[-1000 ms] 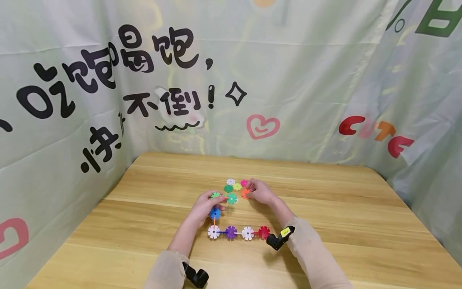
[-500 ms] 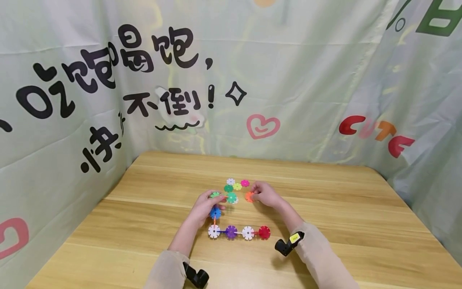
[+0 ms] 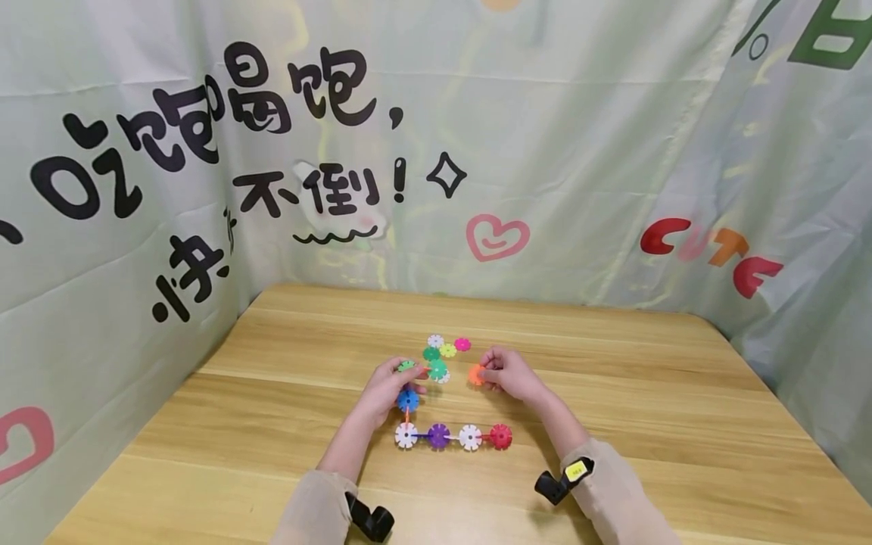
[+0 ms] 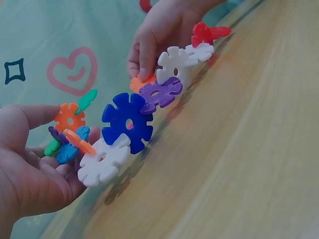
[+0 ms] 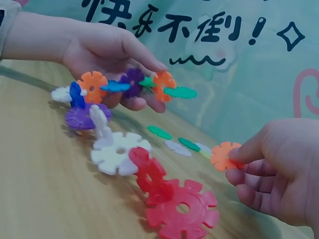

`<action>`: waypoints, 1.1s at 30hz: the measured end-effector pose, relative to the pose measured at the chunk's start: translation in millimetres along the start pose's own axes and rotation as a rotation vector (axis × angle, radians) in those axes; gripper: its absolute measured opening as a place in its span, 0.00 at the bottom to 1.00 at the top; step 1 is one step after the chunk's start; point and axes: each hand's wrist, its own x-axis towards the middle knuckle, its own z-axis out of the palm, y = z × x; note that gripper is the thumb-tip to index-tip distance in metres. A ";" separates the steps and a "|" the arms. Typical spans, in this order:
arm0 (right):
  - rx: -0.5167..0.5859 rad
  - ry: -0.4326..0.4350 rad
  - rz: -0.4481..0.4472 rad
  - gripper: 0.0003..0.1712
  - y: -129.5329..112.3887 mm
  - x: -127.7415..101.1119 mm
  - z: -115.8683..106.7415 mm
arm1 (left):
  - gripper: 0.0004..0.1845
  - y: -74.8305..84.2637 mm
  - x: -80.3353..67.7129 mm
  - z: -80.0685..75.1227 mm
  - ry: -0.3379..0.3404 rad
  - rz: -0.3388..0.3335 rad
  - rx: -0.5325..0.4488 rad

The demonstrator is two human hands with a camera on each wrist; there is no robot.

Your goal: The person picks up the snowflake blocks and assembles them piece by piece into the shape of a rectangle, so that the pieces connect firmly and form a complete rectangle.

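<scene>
Mid-table, 2 hands work a snowflake-disc chain (image 3: 436, 424).
Left hand (image 3: 388, 390) curls round the chain's upper end; right hand (image 3: 507, 372) pinches 1 orange disc (image 3: 476, 374) just beside loose discs (image 3: 443, 353). Bare table (image 3: 681, 424) lies around, edges well apart.

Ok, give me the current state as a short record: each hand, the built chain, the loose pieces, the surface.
left hand: holds the upper end of the snowflake-disc chain, fingers curled round the green and orange discs there
right hand: pinches a single orange snowflake disc, clear of the chain
chain layout: row of white, purple, white, red discs on the table, with a blue disc rising toward the left hand
loose discs: small cluster lying flat beyond the hands, white, green, yellow, pink
surface: wooden table, printed fabric backdrop behind
</scene>
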 end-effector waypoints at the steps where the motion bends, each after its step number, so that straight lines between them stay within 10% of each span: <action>1: 0.006 0.006 0.001 0.06 -0.9 -1.1 0.9 | 0.14 -0.1 0.3 0.0 0.000 0.000 0.001; 33: 0.261 0.019 -0.137 0.07 -17.5 -11.7 22.4 | 0.15 1.7 -0.2 3.0 0.000 -0.007 -0.003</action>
